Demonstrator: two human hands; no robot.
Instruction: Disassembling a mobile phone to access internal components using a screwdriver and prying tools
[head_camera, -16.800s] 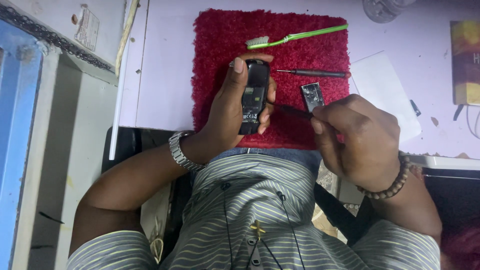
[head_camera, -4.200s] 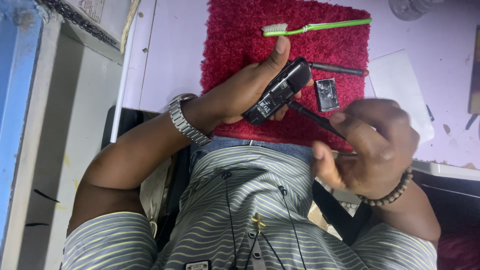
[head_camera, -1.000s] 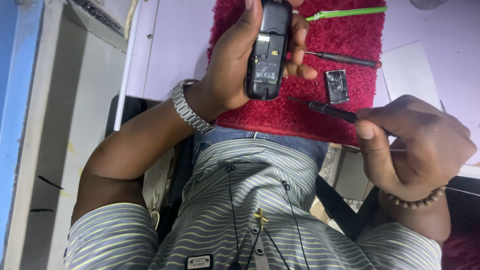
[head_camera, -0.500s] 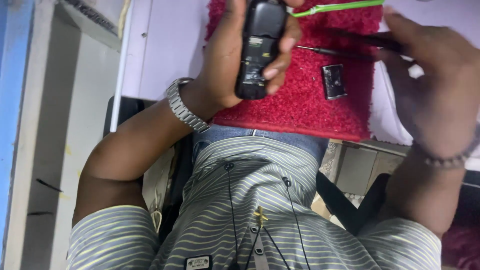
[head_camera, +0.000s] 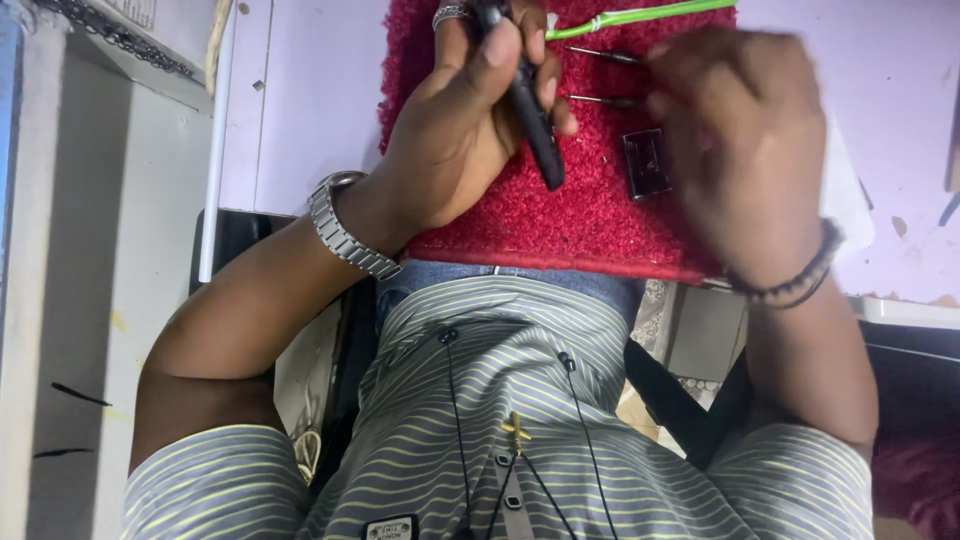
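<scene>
The left hand (head_camera: 470, 130) is closed around a small black mobile phone (head_camera: 530, 115), thumb over one long edge and the other fingers curled behind it, so the phone is seen nearly edge-on and tilted, its lower end pointing down toward the person's body. It is held up off the red fluffy mat (head_camera: 560, 215), over the mat's left half. A ring sits on one finger of that hand and a metal watch (head_camera: 345, 228) circles the wrist.

The right hand (head_camera: 740, 140) is to the right of the phone, apart from it, blurred by motion, with its fingers bent downward over the mat; whether it grips anything cannot be told. A dark beaded bracelet (head_camera: 790, 285) is on its wrist.

On the mat between the two hands lie two thin screwdrivers (head_camera: 600, 100), one just above the other, and a small dark rectangular part (head_camera: 647, 163) just below them, close to the right hand's fingers. A green toothbrush (head_camera: 640, 17) lies across the top of the mat. The mat rests on a pale lilac worktop (head_camera: 300, 100).
</scene>
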